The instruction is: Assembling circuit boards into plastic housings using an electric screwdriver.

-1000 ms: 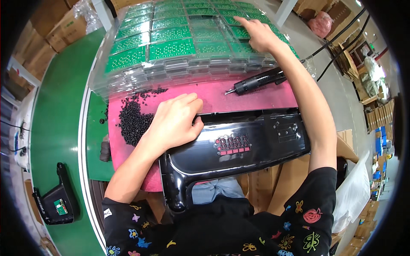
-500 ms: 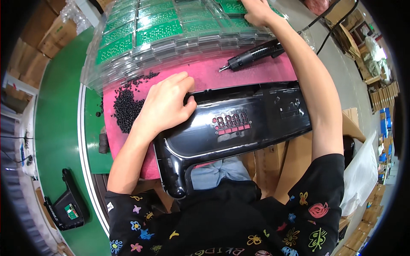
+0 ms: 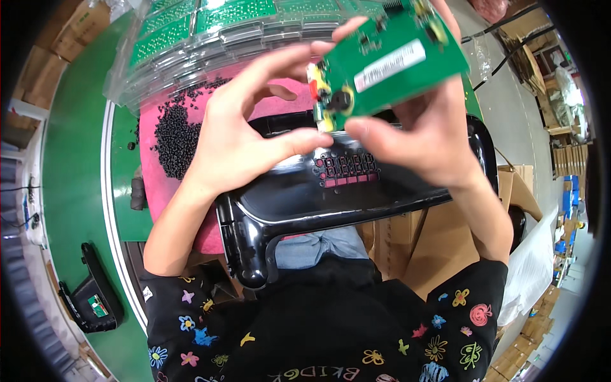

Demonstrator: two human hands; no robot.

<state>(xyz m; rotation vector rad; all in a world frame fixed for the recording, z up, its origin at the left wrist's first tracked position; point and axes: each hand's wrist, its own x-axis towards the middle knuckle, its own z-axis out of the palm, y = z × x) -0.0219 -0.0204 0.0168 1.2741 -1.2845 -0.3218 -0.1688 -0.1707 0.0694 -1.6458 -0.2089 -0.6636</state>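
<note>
A green circuit board (image 3: 407, 83) with a white label and several mounted components is raised, tilted, above the black plastic housing (image 3: 286, 207). My right hand (image 3: 439, 140) grips the board, its thumb at the lower edge and its other fingers mostly hidden behind. At the board's left end, my left hand (image 3: 235, 127) has its thumb against the lower corner and its fingertips by the upper corner. The housing lies across the pink mat (image 3: 153, 121), close to my lap, with digit-shaped cutouts in its middle.
Clear plastic trays (image 3: 254, 35) of green boards are stacked at the far side. Small black screws (image 3: 178, 140) lie heaped left of the housing. Another black housing (image 3: 95, 299) with a board inside rests on the green surface at left. Cardboard (image 3: 439, 248) stands near right.
My right hand has come back from the trays with a circuit board. My left hand has left the housing's edge and met the board. The screwdriver is now hidden behind board and hands.
</note>
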